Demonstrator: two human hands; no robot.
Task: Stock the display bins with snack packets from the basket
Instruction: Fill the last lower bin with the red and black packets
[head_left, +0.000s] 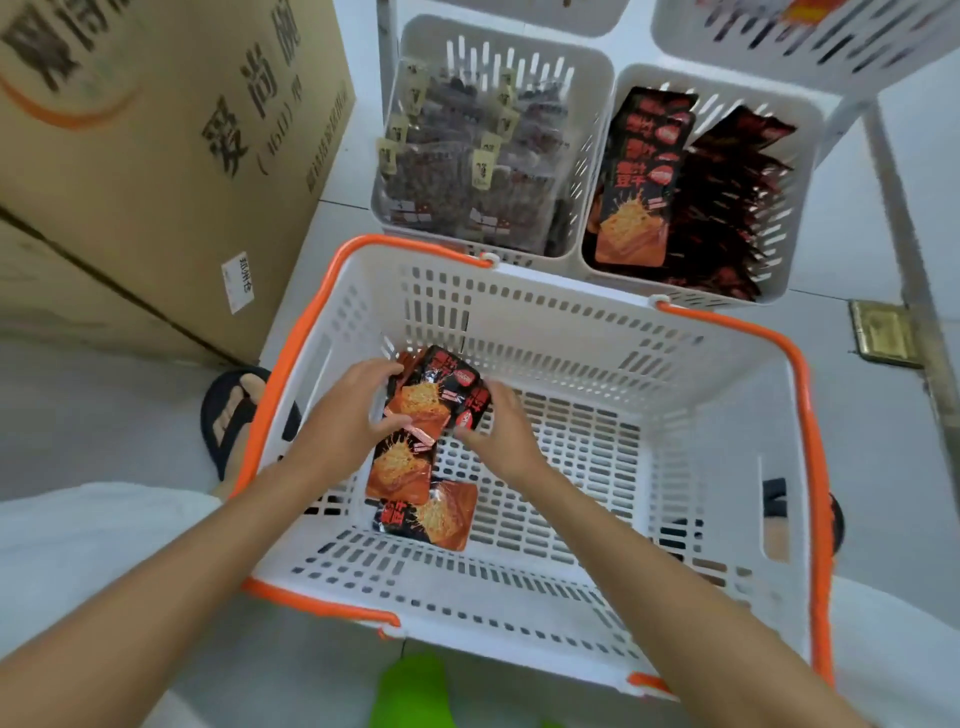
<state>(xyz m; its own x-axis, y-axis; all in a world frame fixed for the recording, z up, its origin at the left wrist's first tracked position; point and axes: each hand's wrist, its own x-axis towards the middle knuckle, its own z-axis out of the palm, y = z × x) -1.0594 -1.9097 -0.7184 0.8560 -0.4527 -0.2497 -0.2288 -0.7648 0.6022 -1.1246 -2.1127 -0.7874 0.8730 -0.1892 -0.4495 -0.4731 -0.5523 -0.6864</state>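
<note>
A white basket with orange handles (623, 332) stands on the floor below me. Inside it, my left hand (348, 415) and my right hand (501, 426) grip a small stack of red-and-black snack packets (434, 395) from either side. Two more packets (400, 467) of the same kind lie on the basket's floor just below the held stack. Beyond the basket, the right display bin (810, 171) holds several matching red-and-black packets (639, 176). The left display bin (597, 78) is filled with dark clear-wrapped snack packs.
Large cardboard boxes (130, 156) are stacked at the left, close to the basket. More white bins (779, 47) sit further back on the rack. A metal rack leg (909, 249) runs down the right. My sandalled foot (234, 410) is beside the basket's left wall.
</note>
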